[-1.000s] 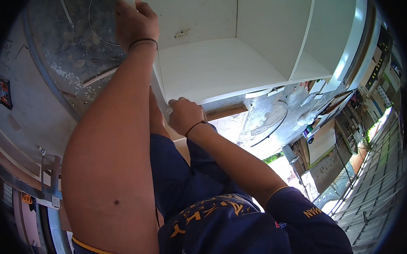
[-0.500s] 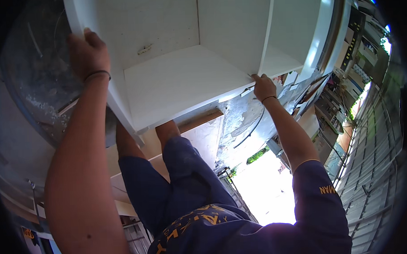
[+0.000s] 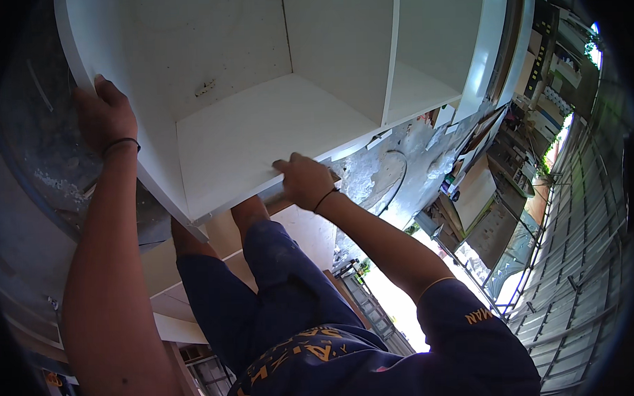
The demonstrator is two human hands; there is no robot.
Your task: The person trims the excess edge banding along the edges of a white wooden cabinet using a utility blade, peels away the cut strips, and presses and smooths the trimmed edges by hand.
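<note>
A large white cabinet carcass (image 3: 259, 141) fills the upper part of the view, its open front toward me and a divider (image 3: 390, 56) splitting it into compartments. My left hand (image 3: 106, 114) is closed around the edge of its left side panel, thumb on the inner face. Along the front edge of the bottom panel my right hand (image 3: 304, 181) is curled over the board, fingertips on the inside surface. The underside of that grip is hidden. Near the back of the big compartment a small dark chipped mark (image 3: 205, 87) shows on the panel.
My legs (image 3: 251, 218) stand right below the cabinet's lower left corner. Pale boards (image 3: 311, 226) lie behind my legs. A dark hose or cable (image 3: 400, 188) curves over the stained concrete floor (image 3: 372, 175). Stacked boards and clutter (image 3: 484, 199) stand at the right, beside a corrugated metal surface (image 3: 577, 259).
My right hand has moved left along the front edge, from beside the divider to nearer the left corner. The cabinet sits slightly further left in view, my left hand still on its side panel.
</note>
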